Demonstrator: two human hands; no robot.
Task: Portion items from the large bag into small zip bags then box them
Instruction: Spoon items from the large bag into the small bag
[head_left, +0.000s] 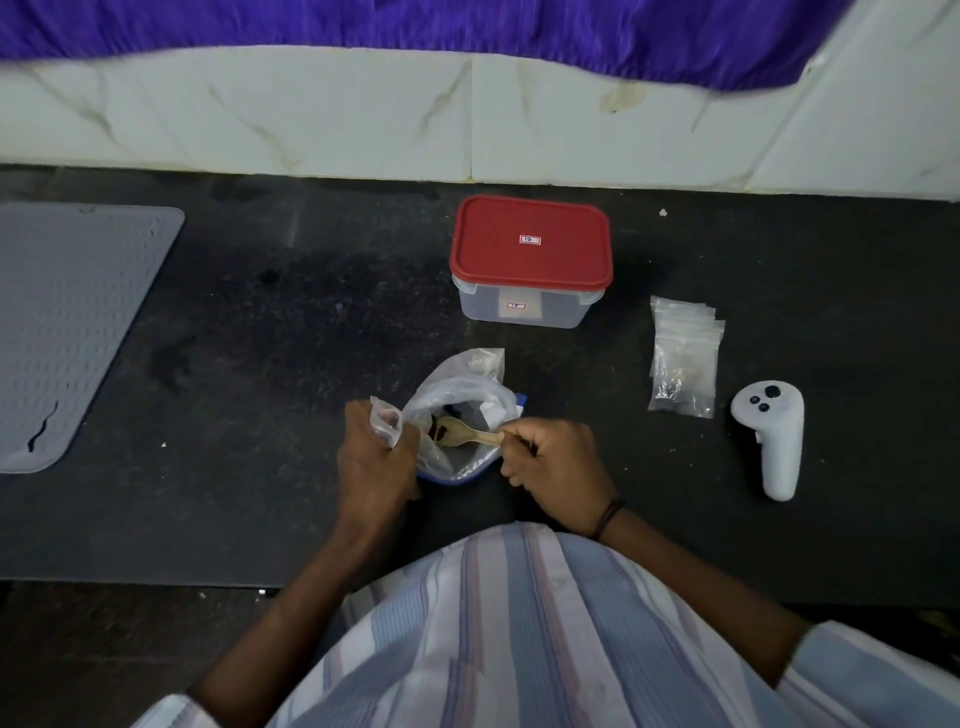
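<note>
The large bag (462, 400) sits open on the dark counter (260, 322), just in front of the person's striped shirt (519, 623); its clear plastic is crumpled and its near rim, edged in blue, is partly covered by both hands, so the full outline cannot be traced. The left hand (371, 457) curls its fingers round a small zip bag (387, 423), gripping it at the large bag's left edge; only the top of that little bag shows above the fist, and whether its mouth is open is hard to tell. The right hand (556, 467) pinches the handle of a pale spoon (462, 431) with curled fingers; the handle's end is hidden inside the grip, while the bowl reaches into the large bag and carries something dark, too small and dim to identify. The bag's other contents are lost in shadow.

Farther back, well apart from the hands, stands the box (524, 306), a clear tub with its red lid (530, 241) on; nothing can be made out through its wall. To the right lies a stack of spare zip bags (683, 358); small bits show in the lower part, too blurred to name. Near them rests a white controller (771, 436). A grey mat (67, 322) is cut off by the left edge; purple cloth (467, 26) is cut off at the top.
</note>
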